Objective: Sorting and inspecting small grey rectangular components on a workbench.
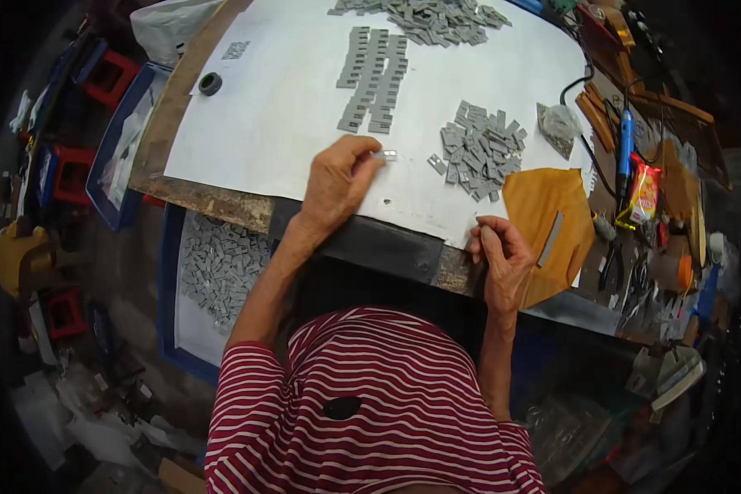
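My left hand [337,183] is over the white-covered table, thumb and forefinger pinching a small grey rectangular part [389,155]. Just beyond it lie rows of similar grey parts [374,78], set side by side in neat columns. At the table's front edge, my right hand [505,257] has its thumb and fingertips pressed together; whatever is between them is too small to make out. A loose pile of grey parts [479,148] lies between the two hands, farther back. Close to my left fingers, a tiny dark speck [387,201] rests on the white sheet [263,132].
A larger heap of grey parts [436,18] is at the far edge. To the right are a tan leather piece [528,198] with a metal strip [550,239], a clear bag [560,122] and a blue soldering iron [626,144]. A blue bin [170,288] of parts sits below left.
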Demonstrator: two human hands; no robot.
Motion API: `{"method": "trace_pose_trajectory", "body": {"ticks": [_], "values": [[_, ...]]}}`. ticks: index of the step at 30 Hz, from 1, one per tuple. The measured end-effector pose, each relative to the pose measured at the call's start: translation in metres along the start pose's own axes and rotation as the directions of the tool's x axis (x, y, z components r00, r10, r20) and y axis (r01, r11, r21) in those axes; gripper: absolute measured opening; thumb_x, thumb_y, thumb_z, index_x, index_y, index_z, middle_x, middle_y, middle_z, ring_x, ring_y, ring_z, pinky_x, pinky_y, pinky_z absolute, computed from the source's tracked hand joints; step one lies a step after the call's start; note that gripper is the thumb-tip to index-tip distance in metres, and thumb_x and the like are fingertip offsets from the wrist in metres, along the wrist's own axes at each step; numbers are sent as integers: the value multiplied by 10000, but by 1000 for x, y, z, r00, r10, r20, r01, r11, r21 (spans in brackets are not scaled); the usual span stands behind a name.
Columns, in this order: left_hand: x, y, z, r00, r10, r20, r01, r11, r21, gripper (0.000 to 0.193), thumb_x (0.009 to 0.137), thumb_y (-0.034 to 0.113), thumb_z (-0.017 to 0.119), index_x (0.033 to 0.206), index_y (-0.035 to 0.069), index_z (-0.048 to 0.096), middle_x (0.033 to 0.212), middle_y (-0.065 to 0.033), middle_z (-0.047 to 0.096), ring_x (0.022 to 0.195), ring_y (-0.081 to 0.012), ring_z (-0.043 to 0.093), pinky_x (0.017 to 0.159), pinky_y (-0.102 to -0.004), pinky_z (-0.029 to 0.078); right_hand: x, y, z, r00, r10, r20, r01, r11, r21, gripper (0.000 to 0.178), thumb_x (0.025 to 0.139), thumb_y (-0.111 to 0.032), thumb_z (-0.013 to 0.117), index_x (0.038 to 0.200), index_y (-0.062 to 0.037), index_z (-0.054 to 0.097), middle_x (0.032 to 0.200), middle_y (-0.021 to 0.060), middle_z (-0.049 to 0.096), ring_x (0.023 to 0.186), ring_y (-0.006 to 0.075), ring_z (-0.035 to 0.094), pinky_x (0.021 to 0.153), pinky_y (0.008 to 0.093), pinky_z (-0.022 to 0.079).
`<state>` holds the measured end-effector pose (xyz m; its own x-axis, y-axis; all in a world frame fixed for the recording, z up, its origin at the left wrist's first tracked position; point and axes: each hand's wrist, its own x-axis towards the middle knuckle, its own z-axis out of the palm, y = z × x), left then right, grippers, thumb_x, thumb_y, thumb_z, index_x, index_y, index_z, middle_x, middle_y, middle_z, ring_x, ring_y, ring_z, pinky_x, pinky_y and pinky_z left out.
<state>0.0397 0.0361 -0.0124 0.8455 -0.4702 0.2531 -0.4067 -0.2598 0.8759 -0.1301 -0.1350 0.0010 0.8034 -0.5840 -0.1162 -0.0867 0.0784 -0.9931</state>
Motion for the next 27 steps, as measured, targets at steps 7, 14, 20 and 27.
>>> {"method": "trace_pose_trajectory", "body": {"ticks": [7,14,20,27], "values": [[25,-22,-35,990,-66,-121,77,993,93,176,754,67,622,902,-28,607,742,-103,580,631,-156,545,592,-271,449,-2,-1,-2,1000,-2,25,3,999,-54,156,875,-63,526,959,55,583,785,63,591,638,80,526,551,198,407],[29,-38,-40,991,-39,-132,56,991,124,177,751,81,617,888,-31,610,765,-117,577,650,-179,553,605,-287,450,-4,0,-4,1000,-10,27,12,996,-90,153,875,-67,524,959,46,583,786,57,594,634,77,528,543,193,412],[57,-54,-45,985,70,-160,-32,972,232,170,743,94,615,869,-20,617,772,-135,575,657,-225,561,620,-321,455,-8,-2,-3,999,-14,41,20,989,-144,150,876,-70,523,953,41,588,778,53,596,630,71,526,541,188,414],[75,-70,-35,988,94,-123,-48,940,336,183,749,114,617,879,-14,629,787,-127,578,677,-223,573,639,-319,466,-11,-3,-3,998,-48,42,56,974,-220,129,875,-65,526,928,29,595,757,38,593,619,60,518,538,180,404]]}}
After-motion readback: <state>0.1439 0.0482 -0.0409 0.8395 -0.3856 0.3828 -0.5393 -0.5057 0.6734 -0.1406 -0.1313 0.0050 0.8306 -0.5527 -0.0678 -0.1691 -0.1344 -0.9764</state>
